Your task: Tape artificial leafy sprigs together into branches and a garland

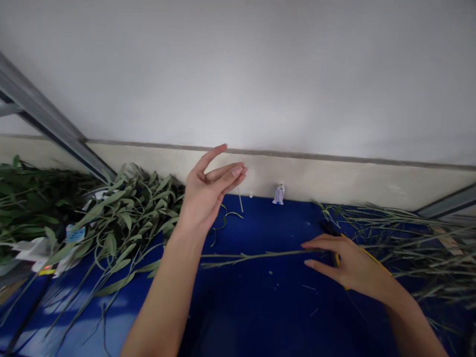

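Note:
My left hand (213,188) is raised in front of the wall, thumb and fingertips pressed together and the index finger stretched up. Just below those fingertips is a thin pale sliver (240,202); whether it is pinched there I cannot tell. A bare green stem (260,255) lies across the blue tabletop, its right end close to my right hand (345,260). The thumb and index finger of that hand are apart. Beneath it shows a black-and-yellow hand tool (337,259), mostly covered, its kind hidden.
Leafy green branches (137,213) are heaped at left beside white packaging (37,250). Stripped stems (416,248) pile up at right. A small crumpled white tube (278,194) stands by the wall. Plant scraps dot the blue tabletop (260,317). Metal frame posts (55,119) flank the wall.

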`<control>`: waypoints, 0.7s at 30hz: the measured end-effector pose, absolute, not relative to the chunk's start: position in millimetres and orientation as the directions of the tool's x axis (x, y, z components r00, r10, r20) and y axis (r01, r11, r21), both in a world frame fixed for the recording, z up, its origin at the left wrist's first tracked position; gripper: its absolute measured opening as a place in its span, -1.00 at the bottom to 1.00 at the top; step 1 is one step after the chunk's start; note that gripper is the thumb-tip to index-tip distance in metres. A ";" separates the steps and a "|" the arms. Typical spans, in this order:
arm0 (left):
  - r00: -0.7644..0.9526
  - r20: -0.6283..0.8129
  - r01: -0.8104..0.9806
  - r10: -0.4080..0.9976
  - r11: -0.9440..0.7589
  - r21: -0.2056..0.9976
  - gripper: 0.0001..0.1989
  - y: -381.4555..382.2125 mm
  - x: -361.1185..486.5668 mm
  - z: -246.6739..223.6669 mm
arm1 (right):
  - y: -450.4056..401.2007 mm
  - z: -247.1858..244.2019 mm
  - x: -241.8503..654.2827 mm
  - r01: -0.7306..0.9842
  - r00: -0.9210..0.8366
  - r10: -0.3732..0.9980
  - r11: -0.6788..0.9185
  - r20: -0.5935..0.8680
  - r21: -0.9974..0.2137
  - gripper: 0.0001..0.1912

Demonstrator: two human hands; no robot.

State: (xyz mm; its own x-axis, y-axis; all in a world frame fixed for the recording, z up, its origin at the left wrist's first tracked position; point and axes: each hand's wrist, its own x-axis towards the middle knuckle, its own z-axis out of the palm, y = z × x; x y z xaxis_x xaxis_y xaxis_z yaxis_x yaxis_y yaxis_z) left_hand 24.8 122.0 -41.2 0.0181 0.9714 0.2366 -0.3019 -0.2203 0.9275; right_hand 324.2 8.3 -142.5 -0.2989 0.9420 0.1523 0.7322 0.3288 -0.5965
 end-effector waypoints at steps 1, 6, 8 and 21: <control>0.040 0.217 -0.323 0.975 -0.193 0.927 -0.38 121.2 30.1 -43.1 | 12.1 -135.9 313.8 0.701 -0.280 0.943 0.329 0.180 -0.633 -0.73; 0.158 0.144 -0.428 0.977 -0.064 0.902 -0.38 113.6 54.2 -49.4 | 33.5 -96.0 268.7 0.503 -0.185 0.938 0.345 0.291 -0.792 -0.77; 0.187 0.127 -0.449 0.974 -0.030 0.893 -0.38 109.7 60.9 -50.3 | 40.2 -82.8 252.9 0.463 -0.130 0.945 0.325 0.300 -0.824 -0.78; 0.175 0.159 -0.160 0.972 -0.132 0.978 -0.35 112.9 51.9 -54.7 | 39.8 -97.9 278.9 0.112 0.169 0.966 0.180 0.198 -0.977 -0.77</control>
State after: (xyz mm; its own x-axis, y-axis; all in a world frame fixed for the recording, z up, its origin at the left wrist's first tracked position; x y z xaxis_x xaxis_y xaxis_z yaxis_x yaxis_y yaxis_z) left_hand 51.9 112.9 -54.7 0.1753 0.9715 0.1594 -0.1605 -0.1315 0.9782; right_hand 278.9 39.8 -97.9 0.1689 0.9656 0.1978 0.1124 0.1805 -0.9771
